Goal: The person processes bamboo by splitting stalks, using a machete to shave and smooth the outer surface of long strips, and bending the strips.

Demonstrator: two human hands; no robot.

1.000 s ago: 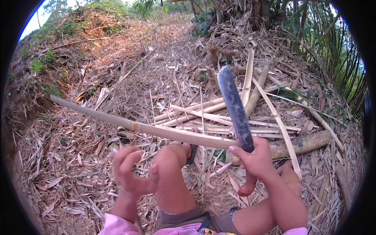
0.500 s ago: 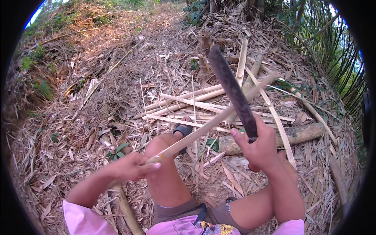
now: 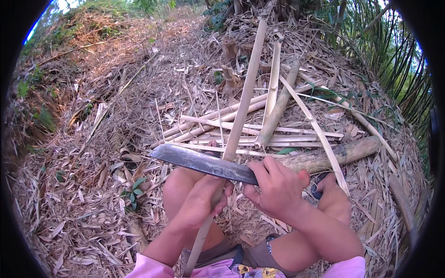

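Observation:
My left hand [image 3: 206,199] is closed around a long split bamboo strip [image 3: 244,99], which runs from my lap up and away past the far pile. In my right hand [image 3: 280,185] is a machete [image 3: 204,162] with a dark, broad blade, its handle mostly hidden by my fingers. The blade lies crosswise over the strip just above my left hand, its tip pointing left. Whether the edge bites into the strip, I cannot tell.
Beyond my feet lies a pile of split bamboo strips [image 3: 273,139]. A thick bamboo log [image 3: 338,155] rests beside my right foot, and a thinner bamboo pole [image 3: 280,104] slants across the pile. Dry leaves and shavings cover the ground. Bamboo stalks stand at the far right.
The machete has come down from upright to lie across the strip. My left hand has moved right and now grips further along the strip, which has swung to a steeper angle.

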